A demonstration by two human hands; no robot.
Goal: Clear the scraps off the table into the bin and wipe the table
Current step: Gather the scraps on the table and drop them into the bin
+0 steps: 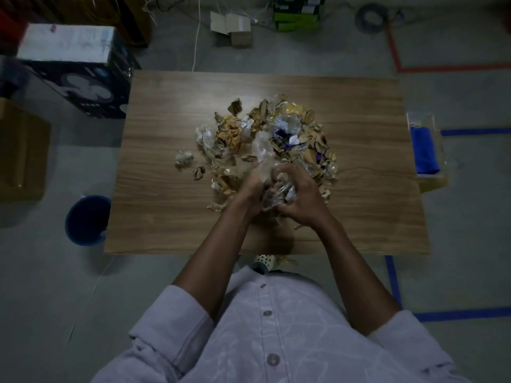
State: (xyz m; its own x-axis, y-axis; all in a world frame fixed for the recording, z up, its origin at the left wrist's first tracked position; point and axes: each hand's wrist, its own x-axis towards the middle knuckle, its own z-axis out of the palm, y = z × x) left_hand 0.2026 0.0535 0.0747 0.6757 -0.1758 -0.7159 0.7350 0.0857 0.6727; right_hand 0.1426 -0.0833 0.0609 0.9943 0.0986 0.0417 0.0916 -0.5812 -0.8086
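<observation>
Left hand [250,189] and right hand [302,201] both clutch a wad of plastic scraps [276,192]; squeeze it tight before swinging to the bin [74,230] left of them, so nothing drops.

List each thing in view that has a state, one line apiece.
Scraps: heaped mid-table, not yet binned.
Left grip: curled round clear plastic scraps.
Right grip: curled round clear plastic scraps.
Bin: upright on floor, left of table.
Blue cloth: folded, unused, beside table's right edge.
Table: littered.
</observation>
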